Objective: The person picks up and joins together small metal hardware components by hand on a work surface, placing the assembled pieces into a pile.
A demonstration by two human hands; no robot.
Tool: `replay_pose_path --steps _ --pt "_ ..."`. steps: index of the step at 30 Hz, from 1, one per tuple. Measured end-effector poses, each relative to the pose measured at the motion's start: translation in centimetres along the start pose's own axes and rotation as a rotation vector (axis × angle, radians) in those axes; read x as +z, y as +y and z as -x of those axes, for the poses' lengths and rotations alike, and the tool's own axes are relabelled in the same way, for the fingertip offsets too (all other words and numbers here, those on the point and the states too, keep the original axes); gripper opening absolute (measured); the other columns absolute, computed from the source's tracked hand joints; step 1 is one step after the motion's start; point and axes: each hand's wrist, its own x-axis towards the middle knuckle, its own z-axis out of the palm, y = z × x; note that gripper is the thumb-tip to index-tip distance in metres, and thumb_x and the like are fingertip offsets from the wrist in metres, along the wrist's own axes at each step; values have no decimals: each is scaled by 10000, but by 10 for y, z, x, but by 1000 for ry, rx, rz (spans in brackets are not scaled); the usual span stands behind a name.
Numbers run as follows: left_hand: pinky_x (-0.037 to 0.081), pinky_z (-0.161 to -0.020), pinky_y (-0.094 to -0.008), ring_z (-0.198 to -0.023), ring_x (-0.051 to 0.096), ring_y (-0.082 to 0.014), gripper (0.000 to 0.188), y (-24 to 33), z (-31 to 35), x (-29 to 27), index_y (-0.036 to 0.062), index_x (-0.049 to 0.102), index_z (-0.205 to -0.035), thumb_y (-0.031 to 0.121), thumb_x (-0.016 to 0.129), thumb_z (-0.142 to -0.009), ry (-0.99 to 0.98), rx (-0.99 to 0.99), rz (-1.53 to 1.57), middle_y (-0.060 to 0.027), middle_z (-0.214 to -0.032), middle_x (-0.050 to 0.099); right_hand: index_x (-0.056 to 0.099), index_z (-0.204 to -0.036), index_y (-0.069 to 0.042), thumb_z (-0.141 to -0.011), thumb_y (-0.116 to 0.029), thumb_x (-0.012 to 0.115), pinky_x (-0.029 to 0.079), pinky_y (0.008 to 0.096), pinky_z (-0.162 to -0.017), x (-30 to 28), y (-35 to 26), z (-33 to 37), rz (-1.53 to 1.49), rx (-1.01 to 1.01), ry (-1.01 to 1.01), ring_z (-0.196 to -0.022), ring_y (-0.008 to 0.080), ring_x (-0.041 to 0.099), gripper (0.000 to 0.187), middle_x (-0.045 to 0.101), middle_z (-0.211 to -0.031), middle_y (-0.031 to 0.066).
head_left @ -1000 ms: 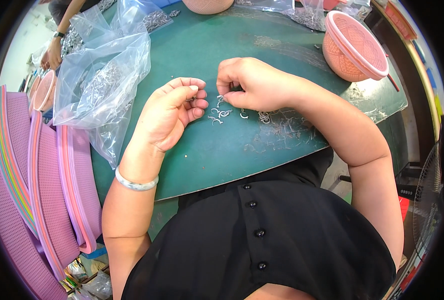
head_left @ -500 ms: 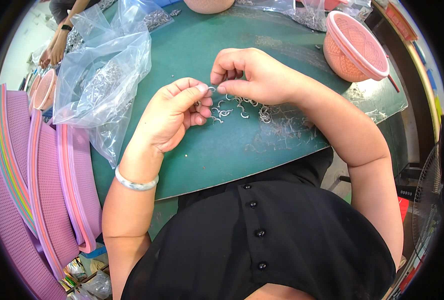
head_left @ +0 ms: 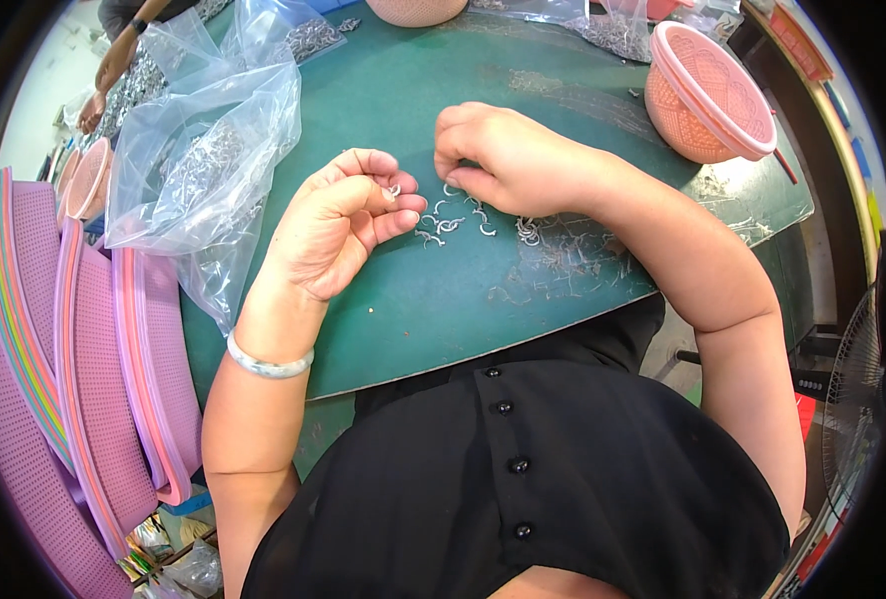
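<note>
My left hand [head_left: 331, 225] is raised over the green table, palm partly upward. Between its thumb and fingers sits a small curved silver metal piece [head_left: 393, 191], like an open ring. To its right, my right hand [head_left: 513, 160] is pinched, knuckles up, with another small curved metal piece [head_left: 450, 189] at its fingertips. Below the two hands lie several loose curved metal pieces [head_left: 447, 227], and a small heap of them [head_left: 529, 232] rests under the right wrist. Part of this scatter is hidden by my right hand.
A clear plastic bag [head_left: 253, 110] with silver pieces lies at the left. Pink woven baskets [head_left: 707, 100] stand at the far right. Stacked purple perforated baskets [head_left: 98, 379] line the left side. Another person's hand [head_left: 91, 112] is at far left, and a fan [head_left: 852, 399] at right.
My hands have moved apart. The left fingers have spread a little, and the right fingertips have come down toward the loose pieces. The other person's arm has shifted at the far left.
</note>
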Motion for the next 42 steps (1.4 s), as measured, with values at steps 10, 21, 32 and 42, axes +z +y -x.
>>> replay_pose_path --steps 10,21,32,42 --pt "434 -543 -198 -643 532 -91 95 -6 1 7 38 550 -874 116 575 -827 -20 -35 -148 -23 -764 563 543 -828 -13 -706 -25 593 434 328 -686 1 -11 -4 -169 -184 324 -793 267 515 132 506 -827 97" --pt "419 -551 -187 -632 530 -85 99 -6 2 11 23 547 -847 54 614 -781 72 154 -331 -23 -756 552 562 -757 -32 -704 -86 616 418 353 -713 10 -2 1 -12 -104 -1 -803 276 497 93 511 -801 91" --pt "500 -638 -264 -713 584 -178 80 2 -1 -7 1 502 -834 -11 495 -755 -77 80 62 -126 -835 560 556 -752 1 -736 -80 562 440 328 -642 -1 -4 -2 -301 -43 122 -728 261 533 82 545 -790 109" --pt "396 -510 -182 -620 514 -99 99 -4 2 7 48 532 -836 146 528 -849 -34 29 -199 -43 -760 557 535 -786 -2 -758 -42 575 410 272 -657 -3 -9 -3 -405 -31 172 -726 153 494 64 518 -774 49"
